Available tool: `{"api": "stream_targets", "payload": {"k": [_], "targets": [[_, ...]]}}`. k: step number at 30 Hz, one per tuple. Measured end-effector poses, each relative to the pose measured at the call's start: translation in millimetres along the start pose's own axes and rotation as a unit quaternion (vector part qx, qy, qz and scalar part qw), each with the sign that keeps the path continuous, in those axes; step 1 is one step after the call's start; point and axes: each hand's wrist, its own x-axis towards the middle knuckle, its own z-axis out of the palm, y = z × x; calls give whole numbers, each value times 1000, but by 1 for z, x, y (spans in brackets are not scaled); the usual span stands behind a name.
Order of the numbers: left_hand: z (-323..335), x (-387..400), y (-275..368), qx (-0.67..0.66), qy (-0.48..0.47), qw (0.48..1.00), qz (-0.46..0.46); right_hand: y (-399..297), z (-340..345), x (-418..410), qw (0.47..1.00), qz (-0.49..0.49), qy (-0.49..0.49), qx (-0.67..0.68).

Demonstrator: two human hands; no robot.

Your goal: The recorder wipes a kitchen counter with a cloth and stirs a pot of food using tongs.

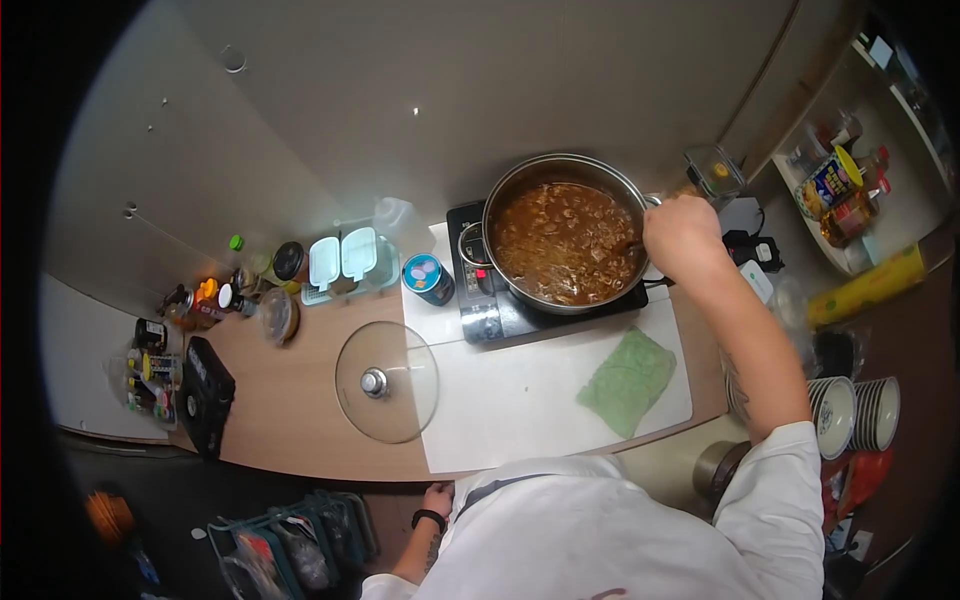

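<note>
A stainless steel pot (564, 306) stands on a black induction cooker (495, 324). Brown stew (562, 236) with small chunks and foamy bubbles fills much of it. Over the pot's right rim, my right hand (682, 229) is closed around a utensil (634, 246); only a short dark piece of the utensil shows, its lower end sunk in the stew. My left hand (439, 499) hangs low by the counter's front edge, its fingers mostly hidden. A glass lid (386, 412) with a metal knob lies left of the cooker. To the cooker's front right is a green cloth (630, 382).
A blue-topped can (427, 279) sits beside the cooker. Farther left are lidded seasoning boxes (360, 255), several jars and bottles, and a black case-like object (204, 397). Stacked bowls (832, 416) stand at right, below a shelf (862, 259) of bottles. A rack (292, 551) stands below the counter.
</note>
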Motion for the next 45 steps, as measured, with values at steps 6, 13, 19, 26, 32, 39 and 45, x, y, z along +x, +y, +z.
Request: {"api": "stream_targets", "payload": {"k": [6,13,19,26,32,39,45], "targets": [[-2,-10,8,-107,-73,982,-138,5,52,27,997,27,17,67],[-7,-8,32,-82,-67,983,-152,-10,60,8,963,4,90,254],[-15,-11,59,-57,-72,982,-164,15,-18,-24,992,-22,13,126],[-18,-9,72,1,-79,985,-151,16,-29,-31,992,-64,-99,37],[-9,-7,46,-11,-62,993,-100,-19,6,-23,987,-101,-34,123],[-14,-8,65,19,-62,984,-163,-44,78,0,968,-39,163,189],[-7,-8,39,-48,-54,989,-127,-3,52,-15,981,31,154,112]]}}
